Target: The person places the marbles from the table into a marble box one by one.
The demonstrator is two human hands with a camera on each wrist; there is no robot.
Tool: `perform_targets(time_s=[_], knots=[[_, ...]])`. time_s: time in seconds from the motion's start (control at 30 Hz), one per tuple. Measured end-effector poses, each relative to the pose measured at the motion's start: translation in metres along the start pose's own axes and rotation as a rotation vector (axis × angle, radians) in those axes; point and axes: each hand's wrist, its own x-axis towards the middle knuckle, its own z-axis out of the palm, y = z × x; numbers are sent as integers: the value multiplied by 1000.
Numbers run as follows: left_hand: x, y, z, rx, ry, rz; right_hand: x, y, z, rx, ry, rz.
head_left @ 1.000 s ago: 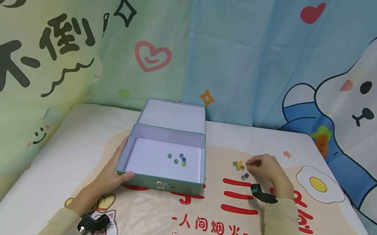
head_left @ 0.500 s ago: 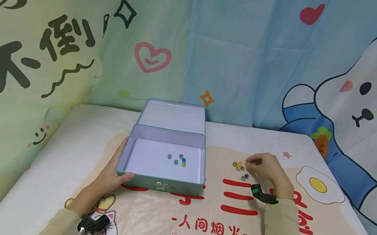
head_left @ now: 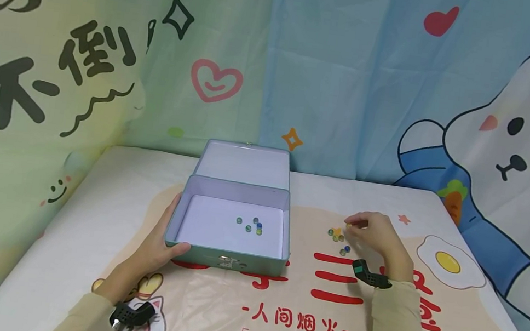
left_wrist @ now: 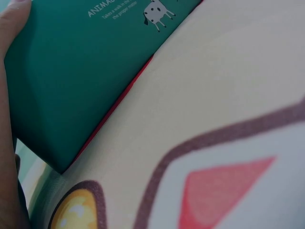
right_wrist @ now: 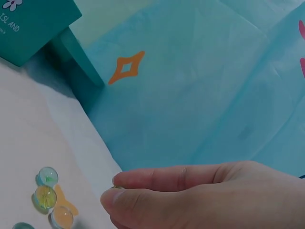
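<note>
A green tin box stands on the table with its lid tipped back. My left hand grips its front left corner, thumb on the front wall and fingers along the left side. Several glass marbles lie on the white floor of the box, towards the right. To the right of the box, my right hand pinches a marble between thumb and fingertips, mostly hidden by them. Beside that hand, several loose marbles lie on the cloth in a small cluster, with a pair nearer the front.
A printed cloth with red lettering covers the table. Behind the table hangs a patterned curtain, close to the raised lid. A fried egg is printed on the cloth, right of the right hand.
My right hand has risen slightly from the marble cluster, with the pinched marble between its fingertips. The left hand and the box have stayed in place.
</note>
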Motion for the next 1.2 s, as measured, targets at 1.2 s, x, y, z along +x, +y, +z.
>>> perform_targets(time_s=[1.2], knots=[[1,2,0,-18,-7,4,-7,-50,-6,-19,134,-277]])
